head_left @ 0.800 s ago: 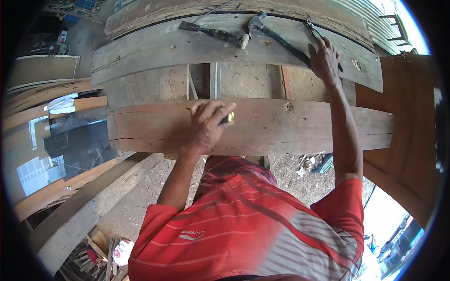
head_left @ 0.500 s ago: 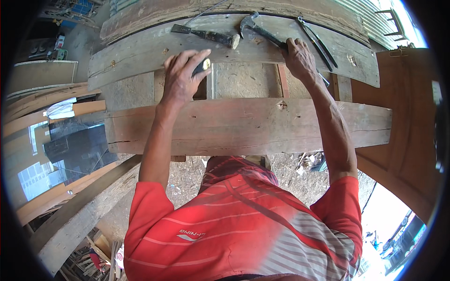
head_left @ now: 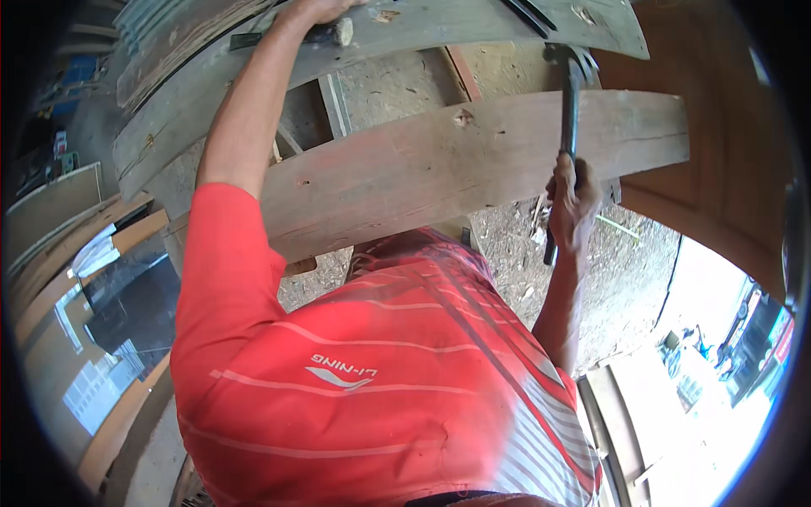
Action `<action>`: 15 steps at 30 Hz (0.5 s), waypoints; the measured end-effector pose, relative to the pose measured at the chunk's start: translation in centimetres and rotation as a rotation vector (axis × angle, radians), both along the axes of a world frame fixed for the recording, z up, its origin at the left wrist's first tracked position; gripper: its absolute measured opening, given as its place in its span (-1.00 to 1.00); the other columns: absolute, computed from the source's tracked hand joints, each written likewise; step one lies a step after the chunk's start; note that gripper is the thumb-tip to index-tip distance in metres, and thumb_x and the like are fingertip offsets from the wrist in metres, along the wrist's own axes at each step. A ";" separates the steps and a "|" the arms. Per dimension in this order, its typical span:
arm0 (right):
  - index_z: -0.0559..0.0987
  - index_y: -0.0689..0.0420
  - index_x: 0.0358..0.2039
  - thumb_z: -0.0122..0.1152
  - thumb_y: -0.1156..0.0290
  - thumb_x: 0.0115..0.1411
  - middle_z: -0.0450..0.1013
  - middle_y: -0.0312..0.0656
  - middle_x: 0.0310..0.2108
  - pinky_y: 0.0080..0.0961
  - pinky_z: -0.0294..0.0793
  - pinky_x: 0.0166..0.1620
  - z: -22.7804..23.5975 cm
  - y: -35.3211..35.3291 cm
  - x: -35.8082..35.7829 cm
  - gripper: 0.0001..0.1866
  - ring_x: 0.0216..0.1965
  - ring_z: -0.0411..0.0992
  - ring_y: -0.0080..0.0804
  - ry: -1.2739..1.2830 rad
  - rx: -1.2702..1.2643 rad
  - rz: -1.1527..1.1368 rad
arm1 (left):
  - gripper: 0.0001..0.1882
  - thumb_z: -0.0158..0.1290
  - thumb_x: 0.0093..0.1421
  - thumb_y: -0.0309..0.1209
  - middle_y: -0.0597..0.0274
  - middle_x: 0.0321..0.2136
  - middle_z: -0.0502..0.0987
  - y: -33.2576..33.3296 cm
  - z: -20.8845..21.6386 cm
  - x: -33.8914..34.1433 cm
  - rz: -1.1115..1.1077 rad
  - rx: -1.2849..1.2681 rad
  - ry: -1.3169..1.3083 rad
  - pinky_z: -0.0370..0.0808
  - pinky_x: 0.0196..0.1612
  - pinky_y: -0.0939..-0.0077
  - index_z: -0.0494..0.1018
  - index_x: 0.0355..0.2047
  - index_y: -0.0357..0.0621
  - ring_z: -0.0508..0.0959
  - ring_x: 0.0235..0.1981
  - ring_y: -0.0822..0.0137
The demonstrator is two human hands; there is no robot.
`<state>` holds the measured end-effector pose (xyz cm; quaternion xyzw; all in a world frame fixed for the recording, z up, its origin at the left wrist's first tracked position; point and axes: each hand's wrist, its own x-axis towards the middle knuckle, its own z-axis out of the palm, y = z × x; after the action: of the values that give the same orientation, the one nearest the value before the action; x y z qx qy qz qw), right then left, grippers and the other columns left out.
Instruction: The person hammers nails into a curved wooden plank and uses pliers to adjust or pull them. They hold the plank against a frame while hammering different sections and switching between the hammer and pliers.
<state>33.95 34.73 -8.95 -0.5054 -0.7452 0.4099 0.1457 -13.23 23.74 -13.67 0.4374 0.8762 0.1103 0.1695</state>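
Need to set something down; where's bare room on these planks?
On the near plank, bare room lies between the left sleeve and the hammer in the right hand. The far plank is crowded around the left hand and chisel; pincers lie farther right.

Brown panel (head_left: 718, 160) at right, dark glossy sheet (head_left: 131, 311) at left; littered ground (head_left: 615, 283)

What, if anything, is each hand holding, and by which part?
The right hand holds the hammer by the lower part of its handle. The left hand is partly out of view; whether it holds anything cannot be told.
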 end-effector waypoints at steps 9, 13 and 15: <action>0.45 0.04 -0.40 0.23 0.08 0.41 0.32 -0.44 -0.64 -0.64 0.20 -0.58 -4.1 -9.1 15.5 -0.65 -0.65 0.26 -0.70 0.173 0.035 -0.406 | -0.24 0.22 0.21 0.12 0.03 0.10 0.54 -6.3 -0.4 1.3 -0.042 0.609 0.123 0.31 0.26 -0.03 0.38 0.30 0.02 0.47 0.20 -0.04; 0.44 0.04 -0.38 0.29 0.10 0.38 0.31 -0.49 -0.64 -0.68 0.17 -0.61 -5.9 -13.7 15.7 -0.66 -0.65 0.25 -0.76 0.255 -0.114 -0.532 | -0.40 0.24 0.25 -0.09 0.09 0.04 0.55 -9.8 -4.2 4.4 -0.184 0.445 0.357 0.32 0.17 -0.10 0.43 0.25 0.05 0.48 0.14 -0.02; 0.44 0.05 -0.38 0.31 0.01 0.35 0.32 -0.48 -0.65 -0.65 0.20 -0.59 -5.9 -14.5 13.7 -0.60 -0.63 0.28 -0.73 0.223 -0.196 -0.514 | -0.38 0.23 0.26 -0.01 0.07 0.05 0.55 -11.0 -5.3 3.6 -0.268 0.417 0.461 0.37 0.15 -0.11 0.42 0.23 0.00 0.49 0.13 -0.04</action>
<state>47.70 20.25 -14.85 -0.6410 -0.5290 0.4827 0.2762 -9.58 12.71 -18.96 0.5874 0.7847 0.1622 -0.1132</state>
